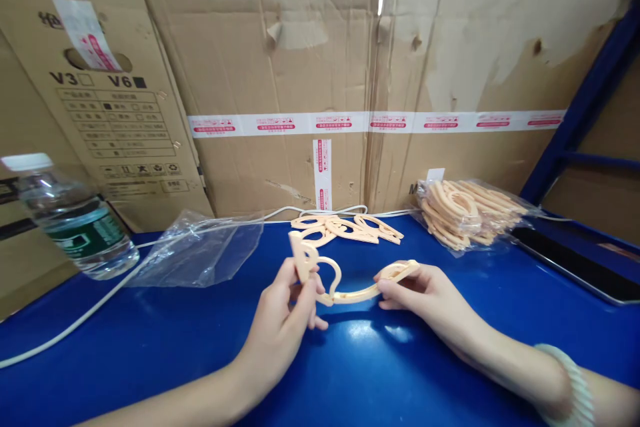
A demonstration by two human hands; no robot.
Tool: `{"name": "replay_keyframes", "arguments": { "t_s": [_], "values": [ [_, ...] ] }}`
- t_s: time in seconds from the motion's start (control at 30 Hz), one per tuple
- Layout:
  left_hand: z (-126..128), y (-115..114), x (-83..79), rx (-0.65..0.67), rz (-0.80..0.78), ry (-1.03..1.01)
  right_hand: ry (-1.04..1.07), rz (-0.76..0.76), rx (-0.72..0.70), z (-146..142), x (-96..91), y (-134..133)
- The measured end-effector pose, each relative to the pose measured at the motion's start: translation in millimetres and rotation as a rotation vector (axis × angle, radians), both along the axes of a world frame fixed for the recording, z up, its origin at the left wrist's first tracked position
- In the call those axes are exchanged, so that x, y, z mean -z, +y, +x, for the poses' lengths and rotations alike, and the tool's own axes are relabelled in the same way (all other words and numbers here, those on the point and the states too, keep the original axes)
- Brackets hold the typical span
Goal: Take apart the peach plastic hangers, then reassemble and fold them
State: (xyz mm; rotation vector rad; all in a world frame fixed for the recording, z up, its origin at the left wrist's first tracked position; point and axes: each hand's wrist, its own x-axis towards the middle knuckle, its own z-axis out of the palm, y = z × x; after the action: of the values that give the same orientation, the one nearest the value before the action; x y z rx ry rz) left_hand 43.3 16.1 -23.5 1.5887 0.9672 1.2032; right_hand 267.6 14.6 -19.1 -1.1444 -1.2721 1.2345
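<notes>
Both my hands hold one peach-coloured plastic frame piece (345, 283) just above the blue table (150, 347). My left hand (287, 313) pinches its left end, which has a flat tab sticking up. My right hand (425, 297) grips its right end between thumb and fingers. The piece curves in loops between the two hands. A pale bead bracelet (570, 383) sits on my right wrist.
A small heap of the same peach pieces (350, 228) lies behind my hands. A clear bag full of them (465, 213) sits at right, an empty clear bag (200, 250) at left. A water bottle (70, 217), white cable (75, 323), dark tablet (575, 260) and cardboard boxes (300, 67) surround the area.
</notes>
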Motion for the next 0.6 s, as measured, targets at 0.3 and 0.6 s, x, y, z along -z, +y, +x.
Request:
{"name": "replay_keyframes", "arguments": {
  "t_s": [0.3, 0.6],
  "values": [
    [-9.3, 11.8, -7.5, -0.071, 0.056, 0.038, -0.048, 0.060, 0.044, 5.4, -3.2, -1.5],
    [-18.6, 16.5, -20.9, -0.167, 0.178, 0.273, 0.221, -0.058, 0.074, 11.7, 7.7, 10.8]
  ]
}}
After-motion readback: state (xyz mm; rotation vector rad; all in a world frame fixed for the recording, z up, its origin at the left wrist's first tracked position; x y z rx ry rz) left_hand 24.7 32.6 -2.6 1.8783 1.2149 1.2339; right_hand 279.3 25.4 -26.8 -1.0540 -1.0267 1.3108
